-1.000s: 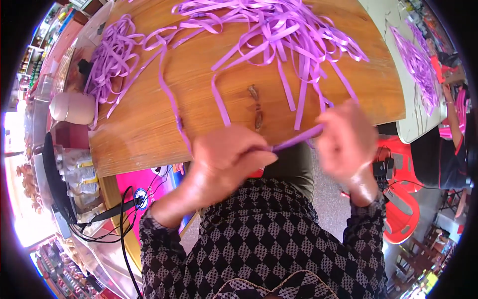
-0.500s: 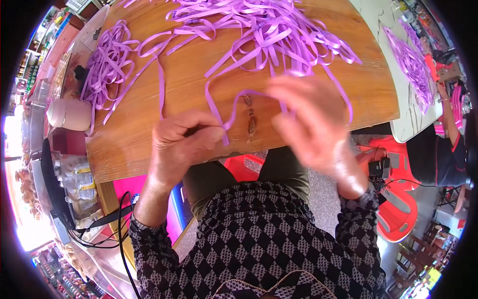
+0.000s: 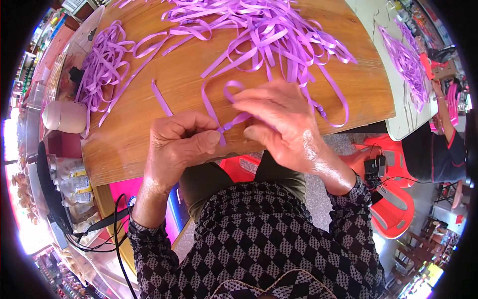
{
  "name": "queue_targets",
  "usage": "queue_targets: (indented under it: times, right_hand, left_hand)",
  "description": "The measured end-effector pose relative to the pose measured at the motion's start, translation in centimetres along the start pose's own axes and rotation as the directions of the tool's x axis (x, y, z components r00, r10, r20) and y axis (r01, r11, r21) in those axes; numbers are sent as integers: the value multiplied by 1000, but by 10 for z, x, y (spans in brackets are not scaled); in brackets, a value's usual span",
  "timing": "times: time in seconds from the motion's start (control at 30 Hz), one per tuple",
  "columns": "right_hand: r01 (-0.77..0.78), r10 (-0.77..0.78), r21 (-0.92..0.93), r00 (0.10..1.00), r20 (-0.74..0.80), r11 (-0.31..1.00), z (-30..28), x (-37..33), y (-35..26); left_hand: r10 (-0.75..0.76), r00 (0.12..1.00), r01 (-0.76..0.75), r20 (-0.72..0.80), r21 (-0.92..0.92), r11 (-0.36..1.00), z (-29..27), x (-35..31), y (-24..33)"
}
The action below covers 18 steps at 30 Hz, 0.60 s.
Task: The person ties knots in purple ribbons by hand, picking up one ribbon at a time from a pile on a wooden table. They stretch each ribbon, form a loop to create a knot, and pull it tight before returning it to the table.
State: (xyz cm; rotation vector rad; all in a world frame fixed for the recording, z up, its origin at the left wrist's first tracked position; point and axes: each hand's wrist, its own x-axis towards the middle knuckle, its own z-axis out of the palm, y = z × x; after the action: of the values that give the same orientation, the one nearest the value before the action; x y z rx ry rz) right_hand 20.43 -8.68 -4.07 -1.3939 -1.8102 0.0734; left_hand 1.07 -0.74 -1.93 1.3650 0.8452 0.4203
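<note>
My left hand (image 3: 181, 137) is closed, thumb and forefinger pinching a narrow purple ribbon (image 3: 210, 105) beside a small knot (image 3: 227, 126). A short ribbon tail hangs just past the fingertips. From the knot the ribbon runs to my right hand (image 3: 284, 122), whose curled fingers grip it, though the exact grip is partly hidden. A small ribbon loop (image 3: 232, 89) stands out above those fingers. Both hands are over the front edge of the wooden table (image 3: 184, 94).
A large heap of purple ribbons (image 3: 269, 35) lies at the far side, a smaller bundle (image 3: 103, 65) at left. More ribbons (image 3: 406, 62) lie on the white marbled table (image 3: 366, 17) at right. A pale rounded object (image 3: 64, 117) sits at the left edge. Red plastic stools (image 3: 396, 212) stand below right.
My right hand has moved left and slightly down, closer to my left hand. The ribbon stretch between them has shortened and now forms a loop. My left hand keeps its pinch.
</note>
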Motion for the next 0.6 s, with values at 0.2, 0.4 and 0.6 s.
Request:
queue_targets:
  times: [0.2,0.4,0.6]
  right_hand:
    - [-30,16,363,999,40,931,13,0,2]
    - [110,-105,50,990,-96,993,12,-1,-10]
    - [118,-126,-207,992,-29,971,-16,-7,4]
  left_hand:
    - [-45,998,48,34,-97,994,8,-1,9]
    - [-10,1000,11,10,-58,998,18,3,-2]
    - [-115,993,115,-8,-35,993,-7,-6,7]
